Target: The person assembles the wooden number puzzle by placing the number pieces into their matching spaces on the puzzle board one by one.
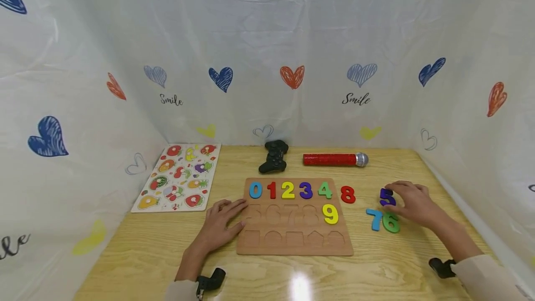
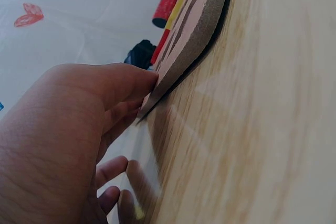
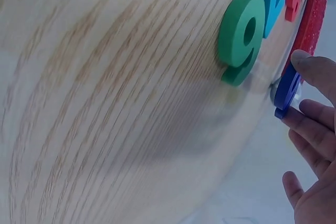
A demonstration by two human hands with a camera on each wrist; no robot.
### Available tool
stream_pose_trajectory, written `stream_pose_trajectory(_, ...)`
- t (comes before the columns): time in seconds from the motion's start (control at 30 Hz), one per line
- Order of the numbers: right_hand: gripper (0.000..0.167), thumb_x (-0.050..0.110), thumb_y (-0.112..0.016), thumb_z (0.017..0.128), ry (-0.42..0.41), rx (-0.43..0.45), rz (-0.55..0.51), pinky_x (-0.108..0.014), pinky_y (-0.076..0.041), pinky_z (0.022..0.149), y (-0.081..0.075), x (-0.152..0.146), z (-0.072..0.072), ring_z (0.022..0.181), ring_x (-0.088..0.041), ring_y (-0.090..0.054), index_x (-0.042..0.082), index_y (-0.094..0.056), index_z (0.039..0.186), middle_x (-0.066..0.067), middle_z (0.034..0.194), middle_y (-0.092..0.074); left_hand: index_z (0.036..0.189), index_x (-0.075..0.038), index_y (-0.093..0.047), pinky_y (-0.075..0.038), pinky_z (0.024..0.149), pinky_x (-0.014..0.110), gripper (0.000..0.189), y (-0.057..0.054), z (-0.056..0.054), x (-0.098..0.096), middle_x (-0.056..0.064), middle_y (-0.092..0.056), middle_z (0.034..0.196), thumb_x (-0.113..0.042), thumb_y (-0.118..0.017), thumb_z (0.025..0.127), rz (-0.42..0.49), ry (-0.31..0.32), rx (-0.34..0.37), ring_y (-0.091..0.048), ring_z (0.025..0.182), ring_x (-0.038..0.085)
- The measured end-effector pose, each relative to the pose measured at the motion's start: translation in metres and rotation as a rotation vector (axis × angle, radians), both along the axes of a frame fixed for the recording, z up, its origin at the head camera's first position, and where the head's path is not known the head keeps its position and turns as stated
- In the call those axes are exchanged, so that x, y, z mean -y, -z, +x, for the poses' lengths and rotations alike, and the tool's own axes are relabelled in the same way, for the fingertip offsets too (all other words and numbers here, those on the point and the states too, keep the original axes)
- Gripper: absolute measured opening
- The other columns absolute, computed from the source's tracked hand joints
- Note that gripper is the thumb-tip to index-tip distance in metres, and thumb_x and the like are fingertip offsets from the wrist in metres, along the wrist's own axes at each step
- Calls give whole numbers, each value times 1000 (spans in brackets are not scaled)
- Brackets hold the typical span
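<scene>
Between the thumb and fingers of my right hand (image 1: 417, 204) is a purple number 5 (image 1: 387, 197), pinched by its edges. The right wrist view shows the same purple piece (image 3: 287, 88) at the fingertips. Just below it on the table lie a blue 7 (image 1: 375, 219) and a green 6 (image 1: 391, 222). My left hand (image 1: 223, 225) rests at the left edge of the wooden number board (image 1: 294, 248), its fingertips touching the rim. Seated along the board's top row are 0, 1, 2, 3 and 4, and a yellow 9 (image 1: 330, 214) sits at the right of the second row.
A red 8 (image 1: 348, 194) lies right beside the board. Behind stand a black game controller (image 1: 274, 156) and a red microphone (image 1: 334, 160). A fruit picture board (image 1: 177, 178) lies at the back left. Printed white curtains (image 1: 259, 36) enclose the table's back and sides.
</scene>
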State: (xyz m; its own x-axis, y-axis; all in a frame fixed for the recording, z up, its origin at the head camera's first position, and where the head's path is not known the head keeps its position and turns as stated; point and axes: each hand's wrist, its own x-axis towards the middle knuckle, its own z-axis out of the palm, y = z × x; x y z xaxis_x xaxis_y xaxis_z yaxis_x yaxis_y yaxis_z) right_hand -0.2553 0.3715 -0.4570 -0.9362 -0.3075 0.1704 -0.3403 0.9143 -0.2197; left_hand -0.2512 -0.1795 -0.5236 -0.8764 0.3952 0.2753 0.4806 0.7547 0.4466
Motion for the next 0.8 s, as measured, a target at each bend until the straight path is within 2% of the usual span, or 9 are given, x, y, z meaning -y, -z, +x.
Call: stream_pose_trajectory(0.8, 53, 28, -85, 80, -59, -41, 0, -68, -24, 94, -12, 42, 11, 121, -46, -46, -3, -67, 120, -22, 119, -65, 144, -20, -58, -27, 100, 60, 51, -3, 1, 0, -2, -50, 150, -37, -65, 96, -4, 5, 12, -39, 129, 31)
